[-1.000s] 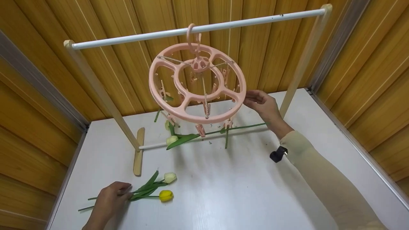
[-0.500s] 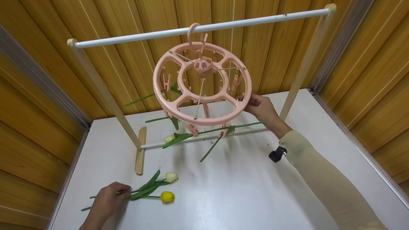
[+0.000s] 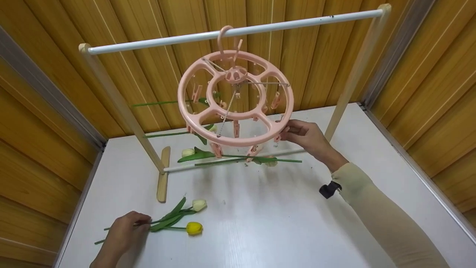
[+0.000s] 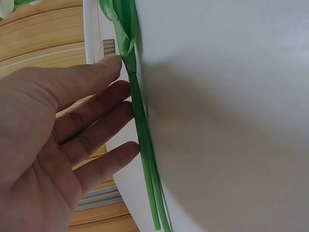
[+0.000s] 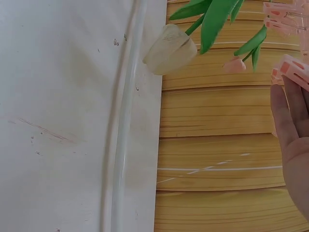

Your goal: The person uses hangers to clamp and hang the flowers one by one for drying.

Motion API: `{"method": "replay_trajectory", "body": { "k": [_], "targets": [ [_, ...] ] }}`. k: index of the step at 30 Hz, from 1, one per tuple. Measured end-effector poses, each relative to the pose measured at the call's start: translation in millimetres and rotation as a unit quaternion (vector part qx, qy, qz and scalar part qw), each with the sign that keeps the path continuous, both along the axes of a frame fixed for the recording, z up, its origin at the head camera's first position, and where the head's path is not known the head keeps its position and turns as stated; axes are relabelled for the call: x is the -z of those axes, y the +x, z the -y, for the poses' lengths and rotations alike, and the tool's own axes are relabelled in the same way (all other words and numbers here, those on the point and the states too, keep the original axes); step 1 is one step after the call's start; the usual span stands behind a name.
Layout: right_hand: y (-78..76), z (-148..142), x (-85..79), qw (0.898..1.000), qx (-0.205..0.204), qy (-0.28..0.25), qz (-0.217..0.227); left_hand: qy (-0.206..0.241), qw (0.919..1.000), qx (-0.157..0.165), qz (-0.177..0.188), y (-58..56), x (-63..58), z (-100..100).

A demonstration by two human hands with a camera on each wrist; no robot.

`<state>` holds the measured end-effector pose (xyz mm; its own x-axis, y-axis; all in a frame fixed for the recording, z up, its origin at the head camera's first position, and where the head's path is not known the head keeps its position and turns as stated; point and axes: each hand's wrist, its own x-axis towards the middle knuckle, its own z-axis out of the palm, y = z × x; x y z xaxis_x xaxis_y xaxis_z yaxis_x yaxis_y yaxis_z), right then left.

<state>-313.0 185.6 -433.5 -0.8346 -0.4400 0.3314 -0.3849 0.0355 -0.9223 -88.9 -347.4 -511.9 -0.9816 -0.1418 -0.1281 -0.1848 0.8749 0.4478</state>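
A round pink clip hanger (image 3: 238,141) hangs by its hook from a white bar. My right hand (image 3: 310,139) is at its right rim, thumb and fingers pinching a pink clothespin (image 5: 294,70). Artificial tulips hang sideways from other clips, among them a white tulip (image 3: 188,152) and, in the right wrist view, a pink tulip (image 5: 235,65). My left hand (image 3: 124,229) is low on the left, over two tulips lying on the table, a white one (image 3: 199,205) and a yellow one (image 3: 194,228). In the left wrist view its fairly straight fingertips touch their green stems (image 4: 145,150).
The white bar (image 3: 160,44) rests on wooden side posts (image 3: 346,78); a lower white rod (image 5: 126,96) runs between them near the table. The left post stands on a wooden foot (image 3: 162,186). Wood-patterned walls (image 3: 308,48) enclose the white table (image 3: 267,219) at the back and sides.
The hanger has turned, swinging its clips and hanging tulips around under the ring. My right hand has stayed by the right rim, now slightly lower at a clothespin. My left hand has barely moved.
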Motion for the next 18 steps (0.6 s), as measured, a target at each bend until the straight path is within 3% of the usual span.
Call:
{"method": "replay_trajectory", "body": {
  "k": [11,18],
  "targets": [
    [11.3,4.3,1.4,1.000,0.019,-0.011,0.000,-0.005,0.9999,0.009,-0.006,-7.7,-4.2,13.3],
    [15.4,9.7,1.9,0.996,0.050,-0.068,-0.015,-0.002,0.9998,0.014,0.015,-7.1,-8.8,13.8]
  ]
}}
